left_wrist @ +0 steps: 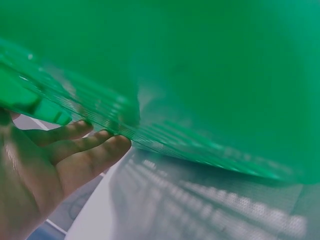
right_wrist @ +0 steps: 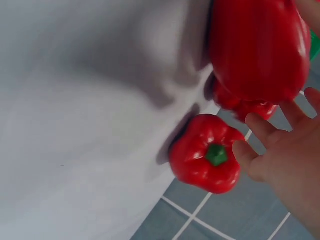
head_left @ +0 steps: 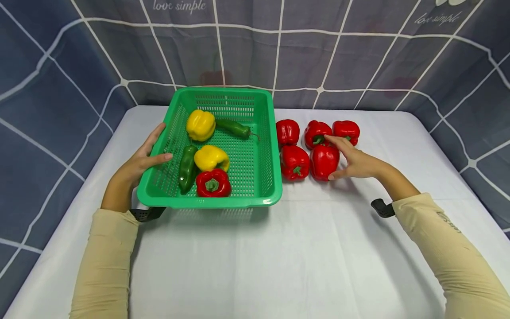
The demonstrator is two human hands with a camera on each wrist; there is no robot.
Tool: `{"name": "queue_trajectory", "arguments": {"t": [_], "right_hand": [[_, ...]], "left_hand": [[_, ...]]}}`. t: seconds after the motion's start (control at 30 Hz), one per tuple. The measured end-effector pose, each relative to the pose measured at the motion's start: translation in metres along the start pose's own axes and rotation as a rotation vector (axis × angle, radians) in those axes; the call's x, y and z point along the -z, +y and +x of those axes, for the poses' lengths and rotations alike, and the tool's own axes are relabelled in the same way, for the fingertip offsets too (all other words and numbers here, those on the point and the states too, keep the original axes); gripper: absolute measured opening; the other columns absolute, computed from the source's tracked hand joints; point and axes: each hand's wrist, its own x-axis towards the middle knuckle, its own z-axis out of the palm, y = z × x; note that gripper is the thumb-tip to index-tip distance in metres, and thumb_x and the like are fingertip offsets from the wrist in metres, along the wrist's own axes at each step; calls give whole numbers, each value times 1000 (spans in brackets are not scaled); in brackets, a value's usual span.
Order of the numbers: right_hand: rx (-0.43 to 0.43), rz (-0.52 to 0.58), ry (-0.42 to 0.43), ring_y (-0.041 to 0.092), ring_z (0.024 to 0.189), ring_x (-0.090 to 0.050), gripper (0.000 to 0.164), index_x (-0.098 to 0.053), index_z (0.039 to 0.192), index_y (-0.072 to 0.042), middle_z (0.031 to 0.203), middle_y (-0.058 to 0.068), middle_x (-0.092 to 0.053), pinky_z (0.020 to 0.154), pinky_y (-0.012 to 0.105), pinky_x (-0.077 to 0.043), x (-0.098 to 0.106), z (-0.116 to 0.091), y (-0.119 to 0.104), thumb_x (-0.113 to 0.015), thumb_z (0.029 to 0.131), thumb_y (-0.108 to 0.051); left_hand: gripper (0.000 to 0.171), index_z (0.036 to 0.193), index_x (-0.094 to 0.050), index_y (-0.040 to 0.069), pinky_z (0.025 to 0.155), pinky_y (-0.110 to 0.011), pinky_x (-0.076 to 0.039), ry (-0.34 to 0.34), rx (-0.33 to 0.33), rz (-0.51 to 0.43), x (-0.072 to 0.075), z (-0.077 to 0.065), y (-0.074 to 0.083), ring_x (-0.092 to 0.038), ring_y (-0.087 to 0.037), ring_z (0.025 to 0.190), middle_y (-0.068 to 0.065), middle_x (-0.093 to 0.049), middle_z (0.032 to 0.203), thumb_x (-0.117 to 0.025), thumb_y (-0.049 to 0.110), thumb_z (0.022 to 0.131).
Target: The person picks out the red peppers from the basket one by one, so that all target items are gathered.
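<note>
A green basket [head_left: 223,203] stands left of centre in the head view, holding two yellow bell peppers [head_left: 201,125], two long green peppers [head_left: 187,170] and a red bell pepper [head_left: 213,183]. My left hand [head_left: 140,161] grips its left rim, thumb over the edge and fingers along the outer wall; the left wrist view shows these fingers [left_wrist: 95,155] against the slotted side. My right hand [head_left: 356,161] reaches over a front red bell pepper [head_left: 324,160], thumb and fingers spread at its right and far sides. In the right wrist view, the fingertips lie close to this pepper [right_wrist: 260,50].
Several more red bell peppers sit right of the basket, including one [head_left: 295,162] close to its wall and one [head_left: 345,130] at the back right. A white cloth [head_left: 255,266] covers the table. Grey checked fabric [head_left: 303,57] encloses the back and sides.
</note>
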Motion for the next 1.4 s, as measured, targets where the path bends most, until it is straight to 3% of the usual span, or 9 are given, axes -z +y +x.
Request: {"name": "queue_trajectory", "arguments": {"t": [0.17,0.37,0.57,0.8,1.2,1.4], "right_hand": [[24,-8,2,35,132,-17,99,-14,146,-12,142,19,-20,98,66,-26,2,7,-10,-78,69,-13],[50,-20,1,34,133,-17,97,-15,146,-14,144,16,-20,97,63,-32,4,16,-29,-77,71,-15],[102,-53,-9,31,135,-17,97,-16,146,-19,147,11,-21,96,61,-35,5,28,-55,-77,72,-20],[210,-82,-19,26,135,-19,93,-18,146,-21,147,6,-22,98,56,-36,4,45,-94,-76,73,-23],[425,-148,-131,21,137,-18,86,-21,145,-20,149,1,-20,102,48,-36,-18,66,-162,-72,77,-29],[507,-211,-242,19,137,-18,80,-24,144,-22,149,-1,-22,107,52,-23,-37,73,-185,-70,79,-30]], "left_hand": [[83,146,2,34,76,-21,-52,-32,-22,-68,3,-2,-2,-49,-10,105,-8,6,154,-52,8,89],[82,146,0,37,76,-22,-52,-4,10,-38,4,-2,-1,-49,-10,105,-5,5,154,-54,11,89],[82,146,1,35,75,-25,-53,-11,0,-71,7,-3,1,-53,-11,102,-14,-3,152,-53,11,89],[83,146,1,36,76,-25,-52,-3,9,-84,8,-5,2,-50,-12,106,-13,-4,153,-53,10,89],[83,146,3,36,77,-24,-52,-11,17,-73,6,-4,3,-41,-21,116,-10,-2,153,-54,13,89],[82,146,5,34,78,-23,-52,-38,5,-65,3,-2,4,-42,-20,115,-12,-3,153,-52,14,90]]}}
